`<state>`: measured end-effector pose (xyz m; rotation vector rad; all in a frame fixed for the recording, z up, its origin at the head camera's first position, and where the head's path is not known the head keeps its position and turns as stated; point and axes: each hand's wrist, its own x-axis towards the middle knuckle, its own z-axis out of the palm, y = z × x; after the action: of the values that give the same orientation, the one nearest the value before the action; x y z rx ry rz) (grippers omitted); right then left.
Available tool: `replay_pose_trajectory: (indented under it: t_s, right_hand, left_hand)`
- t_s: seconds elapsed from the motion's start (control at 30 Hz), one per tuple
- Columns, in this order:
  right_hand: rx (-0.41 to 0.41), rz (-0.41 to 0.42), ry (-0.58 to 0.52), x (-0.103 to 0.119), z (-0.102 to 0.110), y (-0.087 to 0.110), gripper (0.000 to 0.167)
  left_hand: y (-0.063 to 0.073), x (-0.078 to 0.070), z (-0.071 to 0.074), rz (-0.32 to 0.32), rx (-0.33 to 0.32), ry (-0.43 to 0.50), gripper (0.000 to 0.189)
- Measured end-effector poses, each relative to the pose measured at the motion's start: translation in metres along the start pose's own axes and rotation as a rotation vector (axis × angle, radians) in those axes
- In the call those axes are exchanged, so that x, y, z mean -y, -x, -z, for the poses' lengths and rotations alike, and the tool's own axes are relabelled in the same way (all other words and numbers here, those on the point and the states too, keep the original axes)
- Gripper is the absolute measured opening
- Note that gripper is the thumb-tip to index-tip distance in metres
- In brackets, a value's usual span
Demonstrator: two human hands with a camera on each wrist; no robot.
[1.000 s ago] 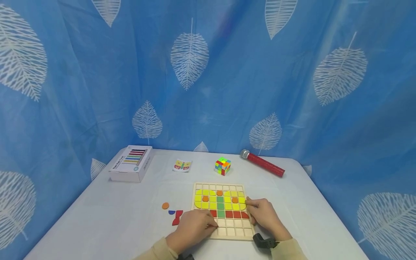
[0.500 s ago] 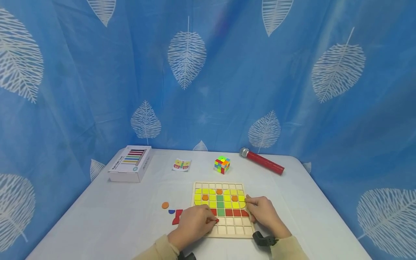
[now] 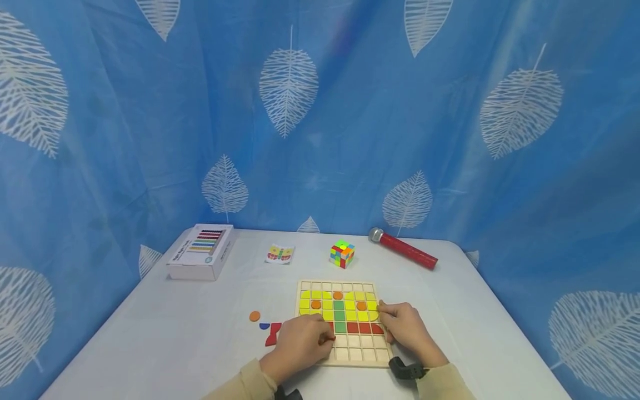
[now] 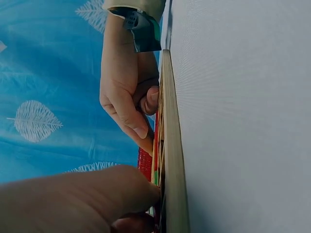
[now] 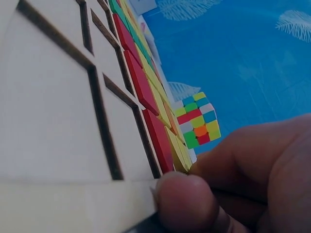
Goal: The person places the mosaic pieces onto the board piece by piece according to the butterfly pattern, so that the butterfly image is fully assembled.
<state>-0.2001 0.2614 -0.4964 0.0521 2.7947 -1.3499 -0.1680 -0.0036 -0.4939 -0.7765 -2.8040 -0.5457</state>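
The wooden grid board (image 3: 350,364) lies on the table with yellow, green, red and orange tiles in its cells. My left hand (image 3: 302,341) is over its left part and pinches a small red tile (image 3: 333,338), which the fingers mostly cover. In the left wrist view, the left hand (image 4: 92,199) has its fingertips right at the board's face. My right hand (image 3: 405,325) holds the board's right edge between thumb and fingers, beside a yellow corner tile (image 3: 373,316). Up close, the right hand's thumb (image 5: 187,201) lies at the rim near a red tile (image 5: 156,138).
Left of the board lie an orange disc (image 3: 255,316), a blue half-round tile (image 3: 264,326) and red tiles (image 3: 272,334). Behind stand a white box (image 3: 200,253), a pattern card (image 3: 279,254), a puzzle cube (image 3: 342,255) and a red microphone (image 3: 405,250).
My left hand has moved up the board with the red tile, from the lower rows to just under the red row. The right hand stays at the edge.
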Motion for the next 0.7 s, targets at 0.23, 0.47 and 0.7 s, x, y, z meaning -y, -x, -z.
replay_pose_trajectory:
  t_s: [0.23, 0.47, 0.7]
  right_hand:
    - [-0.002, -0.013, 0.002, 0.0034, 0.0004, 0.0007, 0.036]
    - [-0.005, -0.023, 0.003, 0.0042, 0.0004, 0.0000, 0.037]
    - [-0.005, -0.018, 0.013, 0.0012, -0.0009, 0.0007, 0.037]
  left_hand:
    - [0.0009, 0.0003, 0.0004, 0.055, -0.036, 0.038, 0.004]
    - [-0.0010, 0.0041, -0.0023, 0.205, -0.006, 0.200, 0.010]
    - [0.0019, 0.0074, -0.0003, 0.197, 0.011, 0.227, 0.012]
